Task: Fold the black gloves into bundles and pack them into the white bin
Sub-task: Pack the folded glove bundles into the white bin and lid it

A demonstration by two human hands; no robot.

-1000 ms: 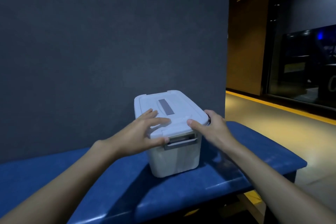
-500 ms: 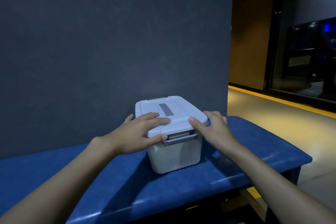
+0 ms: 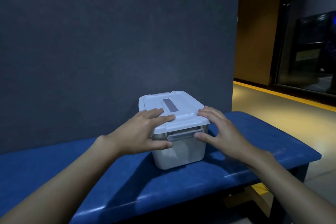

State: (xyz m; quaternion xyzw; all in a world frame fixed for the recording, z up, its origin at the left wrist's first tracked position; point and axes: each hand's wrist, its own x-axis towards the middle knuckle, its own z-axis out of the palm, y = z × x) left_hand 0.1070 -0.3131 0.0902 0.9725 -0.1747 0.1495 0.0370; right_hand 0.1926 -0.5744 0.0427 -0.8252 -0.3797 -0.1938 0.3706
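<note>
A white bin [image 3: 179,154] stands on a blue padded bench [image 3: 181,185], its white lid [image 3: 169,104] shut. My left hand [image 3: 143,131] lies on the lid's near left corner, fingers flat on top and thumb against the front wall below the rim. At the near right corner my right hand [image 3: 220,132] arches over the lid, fingertips on the top edge and thumb on the right end of the grey front latch [image 3: 181,135]. No black gloves are visible; the bin's inside is hidden.
A dark grey wall [image 3: 109,51] rises right behind the bench. The bench ends at the right [image 3: 309,156], above a pale floor with a yellow stripe [image 3: 283,94]. Dark glass panels stand at the far right.
My right thumb has dropped from the lid's edge to the latch's right end. The left thumb has slid below the rim. The bin has stayed in place.
</note>
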